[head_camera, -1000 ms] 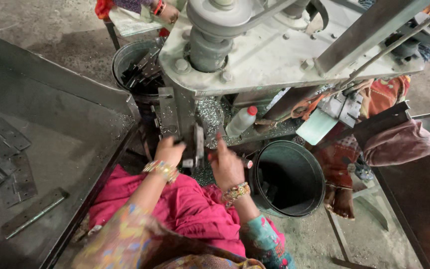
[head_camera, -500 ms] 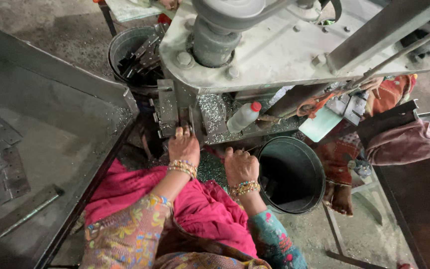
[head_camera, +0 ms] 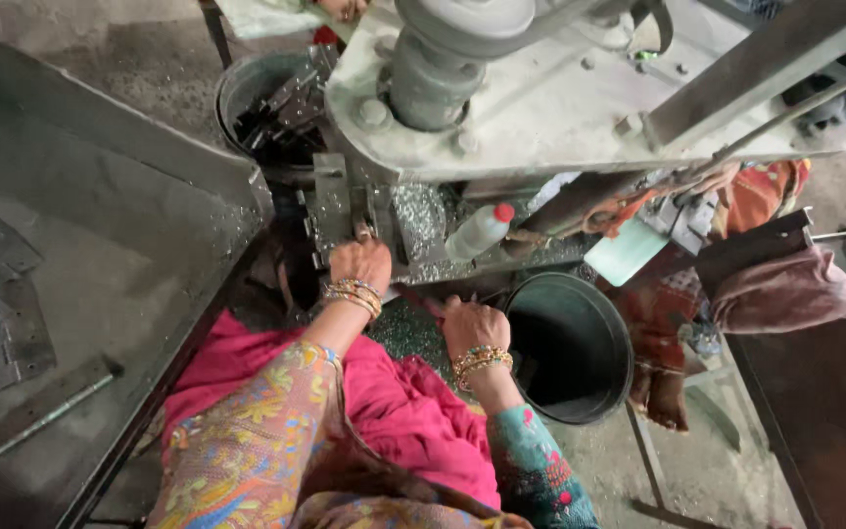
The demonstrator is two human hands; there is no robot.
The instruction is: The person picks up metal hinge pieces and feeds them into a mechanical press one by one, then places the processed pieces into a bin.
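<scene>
Gripping something small at the press bed, the left hand (head_camera: 362, 263) is curling its fingers over a metal piece (head_camera: 364, 232) at the foot of the big grey press (head_camera: 540, 108); most of that piece is hidden under the fingers, so its shape is hard to make out. The right hand (head_camera: 472, 325) is resting lower down, fingers folded in loosely, beside the rim of the dark bucket (head_camera: 614, 323); whether it is holding anything I cannot tell.

Only one view is looking down on all this. Two hands are showing, each with a stack of gold bangles at the wrist. Two round containers are standing by: the dark bucket just right of the right hand, and a second bucket (head_camera: 247, 93) beyond the press, holding a heap of flat metal plates (head_camera: 286, 108) too tangled to count. One small plastic bottle with a red cap (head_camera: 479, 231) is lying tilted on the press bed among bright metal chips. One pale green slab (head_camera: 627, 253) is sitting right of it. On the grey surface (head_camera: 129, 255) at the left, several flat hinge-like plates (head_camera: 12, 323) are lying, partly cut off by the frame edge. A pink cloth (head_camera: 413, 411) is covering the person's lap.
</scene>
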